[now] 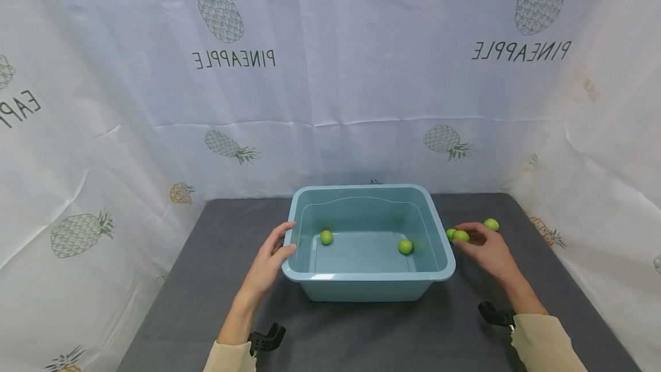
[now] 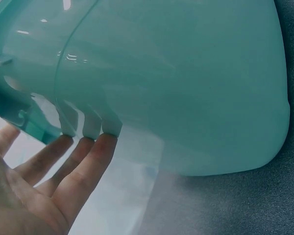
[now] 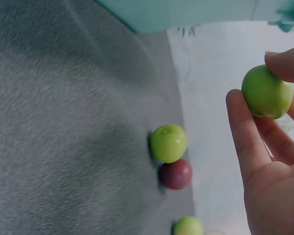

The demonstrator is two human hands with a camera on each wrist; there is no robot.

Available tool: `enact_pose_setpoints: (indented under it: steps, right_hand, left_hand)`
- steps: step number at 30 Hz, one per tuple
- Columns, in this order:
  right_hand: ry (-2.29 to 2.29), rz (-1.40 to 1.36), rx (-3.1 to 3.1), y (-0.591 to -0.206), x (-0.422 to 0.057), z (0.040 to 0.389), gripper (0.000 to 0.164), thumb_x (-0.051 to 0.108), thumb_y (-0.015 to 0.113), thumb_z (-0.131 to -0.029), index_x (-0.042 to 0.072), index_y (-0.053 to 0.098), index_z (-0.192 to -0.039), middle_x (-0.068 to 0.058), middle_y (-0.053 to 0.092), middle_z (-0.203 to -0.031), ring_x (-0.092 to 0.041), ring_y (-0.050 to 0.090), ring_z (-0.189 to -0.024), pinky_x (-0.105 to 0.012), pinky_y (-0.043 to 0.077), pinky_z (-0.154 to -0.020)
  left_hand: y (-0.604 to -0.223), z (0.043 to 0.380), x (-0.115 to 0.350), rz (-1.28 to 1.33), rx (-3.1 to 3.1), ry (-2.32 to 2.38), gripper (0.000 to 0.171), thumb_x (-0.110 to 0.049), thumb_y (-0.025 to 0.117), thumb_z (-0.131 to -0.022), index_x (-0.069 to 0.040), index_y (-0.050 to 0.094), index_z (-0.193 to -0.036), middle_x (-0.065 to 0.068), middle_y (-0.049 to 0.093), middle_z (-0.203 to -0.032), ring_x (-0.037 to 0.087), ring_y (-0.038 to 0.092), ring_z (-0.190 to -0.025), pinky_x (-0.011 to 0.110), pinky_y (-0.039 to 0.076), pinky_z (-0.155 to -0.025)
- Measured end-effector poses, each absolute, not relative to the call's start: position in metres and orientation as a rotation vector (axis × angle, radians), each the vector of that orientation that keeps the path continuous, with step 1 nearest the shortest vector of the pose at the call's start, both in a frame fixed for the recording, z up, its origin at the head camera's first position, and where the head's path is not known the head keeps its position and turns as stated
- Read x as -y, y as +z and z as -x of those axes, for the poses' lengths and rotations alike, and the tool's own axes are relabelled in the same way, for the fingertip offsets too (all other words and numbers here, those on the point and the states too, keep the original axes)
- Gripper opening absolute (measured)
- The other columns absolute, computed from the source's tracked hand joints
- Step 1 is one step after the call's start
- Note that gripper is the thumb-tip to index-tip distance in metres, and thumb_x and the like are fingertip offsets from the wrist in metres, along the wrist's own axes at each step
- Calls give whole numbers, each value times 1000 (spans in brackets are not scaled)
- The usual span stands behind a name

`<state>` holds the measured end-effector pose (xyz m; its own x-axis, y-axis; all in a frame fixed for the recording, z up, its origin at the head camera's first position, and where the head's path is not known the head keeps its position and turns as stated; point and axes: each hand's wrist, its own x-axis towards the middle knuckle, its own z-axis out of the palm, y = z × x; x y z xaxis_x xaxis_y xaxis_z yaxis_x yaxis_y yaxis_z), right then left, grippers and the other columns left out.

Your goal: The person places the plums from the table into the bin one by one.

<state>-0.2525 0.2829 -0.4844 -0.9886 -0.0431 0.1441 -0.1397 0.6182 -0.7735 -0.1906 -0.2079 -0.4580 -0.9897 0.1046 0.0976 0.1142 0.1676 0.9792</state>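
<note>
The left hand (image 1: 271, 251) holds the near-left rim of a pale teal plastic basin (image 1: 361, 278). In the left wrist view, its fingertips (image 2: 106, 142) rest against the basin's outer wall, below the rim. To the right of the basin, the right hand (image 1: 488, 250) pinches a small green apple (image 3: 267, 93) between thumb and fingers, raised beside the basin wall. Inside the basin lie two green apples, one on the left (image 1: 326, 237) and one on the right (image 1: 405, 246).
On the dark grey tabletop (image 1: 206, 303), right of the basin, a green apple (image 3: 168, 143) touches a dark red round fruit (image 3: 176, 174). Another green apple (image 3: 187, 226) lies nearby. White pineapple-print cloth (image 1: 361, 73) hangs behind and at both sides.
</note>
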Motion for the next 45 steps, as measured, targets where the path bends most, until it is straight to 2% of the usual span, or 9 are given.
enact_pose_setpoints:
  steps: [11, 20, 31, 34, 39, 41, 45]
  right_hand:
    - [1346, -190, 2726, -462, -272, 244, 49, 32, 70, -98, -1, 60, -133, -23, 61, -129, -41, 61, -116, -31, 52, -79]
    - [1325, -206, 2723, -448, -263, 235, 50, 32, 71, -97, -1, 59, -132, -23, 60, -127, -42, 61, -115, -31, 53, -78]
    - [1338, -241, 2692, -435, -258, 229, 48, 31, 69, -99, -1, 59, -133, -21, 61, -127, -42, 60, -118, -21, 51, -78]
    - [1333, -264, 2671, -431, -257, 228, 46, 30, 69, -99, -1, 59, -132, -20, 63, -124, -31, 63, -113, -19, 51, -78]
    - [1317, -291, 2646, -425, -254, 226, 44, 26, 70, -98, -2, 60, -130, -20, 63, -122, 4, 57, -101, -14, 49, -79]
    - [1318, -298, 2636, -422, -253, 225, 44, 25, 71, -98, -3, 60, -130, -20, 63, -122, 8, 55, -99, -11, 47, -80]
    - [1327, -316, 2613, -420, -250, 224, 43, 24, 71, -98, -2, 61, -130, -19, 63, -123, 3, 56, -102, -8, 44, -84]
  left_hand:
    - [-458, 191, 209, 216, 2396, -2026, 48, -24, 57, -105, -22, 43, -152, 17, 42, -152, 36, 48, -135, 54, 46, -99]
    - [-459, 191, 209, 218, 2399, -2029, 48, -24, 56, -106, -22, 42, -152, 17, 42, -151, 37, 49, -133, 52, 48, -97]
    - [-459, 191, 209, 240, 2397, -2004, 48, -24, 56, -105, -20, 43, -152, 17, 43, -151, 36, 49, -134, 51, 44, -100]
    - [-458, 192, 210, 244, 2394, -2008, 48, -24, 56, -106, -20, 42, -152, 17, 44, -151, 35, 49, -133, 50, 44, -100]
    - [-458, 191, 210, 231, 2400, -2006, 48, -24, 56, -106, -20, 42, -152, 16, 43, -152, 34, 49, -133, 49, 43, -101]
    - [-457, 191, 209, 231, 2404, -2008, 49, -25, 56, -106, -21, 42, -152, 16, 43, -152, 34, 49, -133, 50, 43, -102]
    - [-458, 190, 209, 227, 2403, -2017, 49, -25, 56, -106, -21, 42, -152, 16, 43, -151, 34, 48, -133, 50, 43, -101]
